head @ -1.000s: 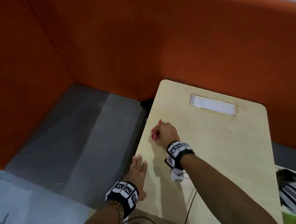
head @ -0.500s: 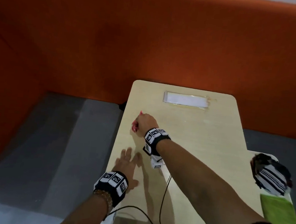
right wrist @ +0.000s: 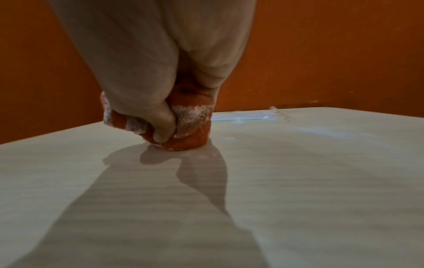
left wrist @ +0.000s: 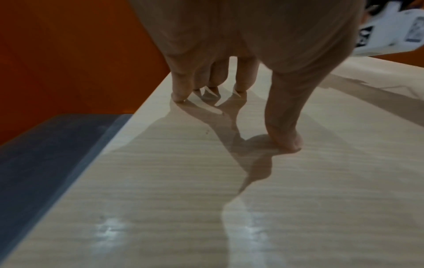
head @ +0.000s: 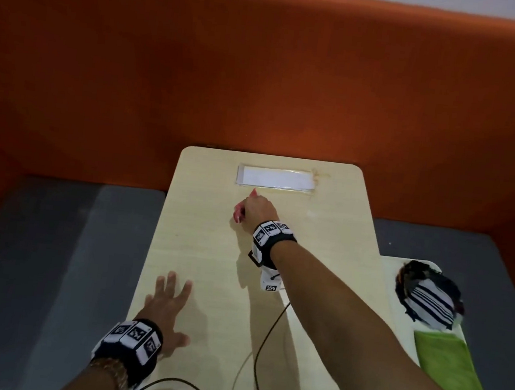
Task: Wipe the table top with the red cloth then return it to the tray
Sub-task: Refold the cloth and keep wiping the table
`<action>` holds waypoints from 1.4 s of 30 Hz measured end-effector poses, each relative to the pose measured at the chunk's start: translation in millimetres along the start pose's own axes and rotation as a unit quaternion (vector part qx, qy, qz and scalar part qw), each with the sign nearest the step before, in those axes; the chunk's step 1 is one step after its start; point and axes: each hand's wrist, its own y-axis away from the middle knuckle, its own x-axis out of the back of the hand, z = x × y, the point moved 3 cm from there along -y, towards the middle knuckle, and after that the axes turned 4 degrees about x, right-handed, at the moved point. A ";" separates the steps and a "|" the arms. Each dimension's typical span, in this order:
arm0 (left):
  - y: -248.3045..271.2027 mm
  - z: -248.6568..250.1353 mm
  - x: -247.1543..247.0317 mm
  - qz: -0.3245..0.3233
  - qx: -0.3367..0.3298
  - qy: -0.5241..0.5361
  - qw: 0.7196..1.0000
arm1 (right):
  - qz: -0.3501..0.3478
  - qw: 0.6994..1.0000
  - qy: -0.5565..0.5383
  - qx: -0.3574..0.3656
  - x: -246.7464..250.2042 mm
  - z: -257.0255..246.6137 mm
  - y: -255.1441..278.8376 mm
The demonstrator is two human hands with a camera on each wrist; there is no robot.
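Under our right hand (head: 256, 209), toward twelve o'clock on the table top (head: 212, 253), sits the red cloth (right wrist: 188, 116), bunched into a wad and pressed down onto the pale wood. Our fingers and thumb (right wrist: 160, 127) curl tightly round it, so that only its red and whitish folds show at the edges of the fist; from the head view just a sliver of red pokes out at the hand's nine o'clock side. Just beyond the cloth, at twelve o'clock, lies a flat white card under clear film (head: 275, 177), near the table's far edge and apart from the cloth.

At about seven o'clock on the table top our left hand (head: 168, 306) rests with its fingers (left wrist: 181, 87) straight and spread, the tips and the thumb touching the wood, holding nothing.

Off at three o'clock, beside the table, stands the tray (head: 388, 272), pale and rounded at the corner. On it lie a striped black and white cloth (head: 429, 298) and, nearer us, a green cloth (head: 447, 367). An orange wall (head: 263, 68) rises behind the table.
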 end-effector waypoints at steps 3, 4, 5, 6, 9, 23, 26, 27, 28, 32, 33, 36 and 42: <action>0.6 8.1 4.8 -0.010 0.020 -0.021 1.000 | 0.002 1.000 -0.011 -0.015 6.9 32.9 10.5; 0.7 13.0 8.3 -0.009 0.029 -0.025 0.999 | 0.000 1.000 -0.015 -0.026 10.5 42.6 14.0; 0.0 18.5 13.2 -0.002 0.035 -0.020 0.999 | 0.004 0.999 -0.015 -0.030 12.7 52.3 16.3; -1.7 25.2 18.9 0.009 0.034 -0.008 0.999 | 0.005 0.999 -0.012 -0.037 16.1 60.4 19.1; -14.2 53.1 35.7 0.025 -0.011 0.019 0.999 | 0.015 0.998 0.000 -0.056 21.1 88.0 26.1; -33.9 99.5 45.8 -0.047 0.010 -0.049 0.998 | 0.072 0.981 0.000 -0.178 34.2 169.0 73.3; -38.1 101.4 43.2 -0.042 0.015 -0.061 0.997 | 0.077 0.992 -0.007 -0.103 13.0 123.8 59.0; -38.9 102.8 43.5 -0.042 0.017 -0.068 0.997 | 0.068 0.995 -0.008 -0.069 3.4 103.6 54.7; -39.3 103.9 43.9 -0.042 0.019 -0.074 0.996 | 0.048 0.998 -0.007 -0.042 -1.9 80.9 52.5; -39.9 103.0 46.6 -0.035 0.022 -0.095 0.995 | 0.025 0.999 0.007 0.029 -0.7 48.6 50.2; -40.4 102.0 45.4 -0.033 0.020 -0.095 0.995 | 0.021 0.999 0.013 0.033 7.1 59.5 50.8; -40.1 98.8 44.6 -0.032 0.014 -0.093 0.995 | -0.009 0.999 0.004 -0.039 37.8 119.6 60.2; -36.9 100.6 43.8 -0.041 0.009 -0.071 0.997 | 0.036 0.980 0.024 -0.196 59.6 214.4 117.2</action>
